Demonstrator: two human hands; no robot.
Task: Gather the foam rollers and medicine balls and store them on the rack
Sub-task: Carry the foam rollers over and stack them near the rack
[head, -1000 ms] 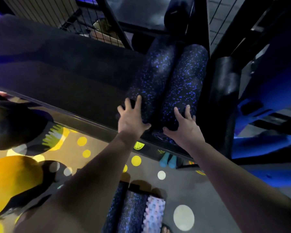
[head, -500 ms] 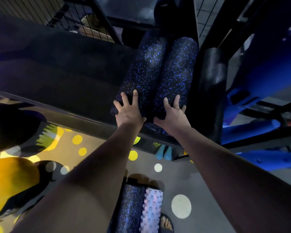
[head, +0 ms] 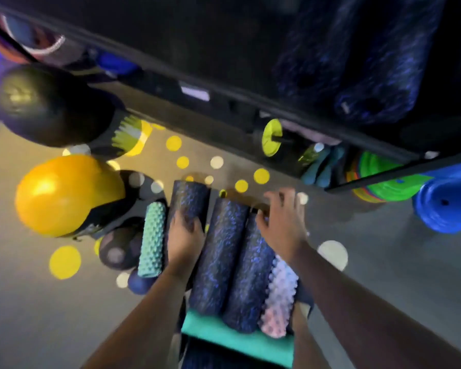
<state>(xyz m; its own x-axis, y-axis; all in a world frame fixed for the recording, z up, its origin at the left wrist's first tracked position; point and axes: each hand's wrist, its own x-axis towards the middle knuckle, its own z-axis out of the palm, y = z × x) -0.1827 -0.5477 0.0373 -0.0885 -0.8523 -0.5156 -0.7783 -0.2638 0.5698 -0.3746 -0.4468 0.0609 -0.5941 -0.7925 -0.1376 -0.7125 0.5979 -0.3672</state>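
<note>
Speckled rollers (head: pixel 218 251): matt foam, fine-grained, with blue flecks.
Green roller (head: pixel 152 241): matt, covered with small knobs.
Pink roller (head: pixel 278 296): matt, knobbed.
Yellow ball (head: pixel 64 195): smooth, glossy.
Black ball (head: pixel 43 105): smooth, weak shine.
Rack rail (head: pixel 224 83): looks like matt metal.
Floor (head: pixel 383 262): smooth, matt.

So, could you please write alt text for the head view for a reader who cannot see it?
A person's left hand lies on a speckled foam roller on the floor; the right hand hovers open over a second speckled roller. A teal roller, a pink roller, a yellow ball and a black ball lie nearby, by the rack.
</note>
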